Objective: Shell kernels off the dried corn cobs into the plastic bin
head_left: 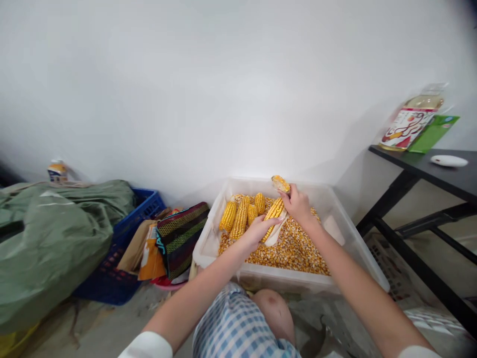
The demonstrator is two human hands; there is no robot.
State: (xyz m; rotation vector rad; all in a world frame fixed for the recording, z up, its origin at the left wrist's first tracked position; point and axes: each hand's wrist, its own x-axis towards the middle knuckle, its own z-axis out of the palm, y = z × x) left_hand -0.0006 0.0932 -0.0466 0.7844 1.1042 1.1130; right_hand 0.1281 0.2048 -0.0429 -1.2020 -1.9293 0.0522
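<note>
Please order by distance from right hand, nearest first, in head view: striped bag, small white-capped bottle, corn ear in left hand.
1. Corn ear, in left hand, beside right hand.
2. Striped bag, left of the tub.
3. Small bottle, far left.

Brt lt, soft shadows on wall point(208, 94); edges stretched, blurry.

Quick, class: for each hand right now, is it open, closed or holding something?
Left hand: closed, holding a yellow ear of corn.
Right hand: closed, holding a partly stripped corncob.
</note>
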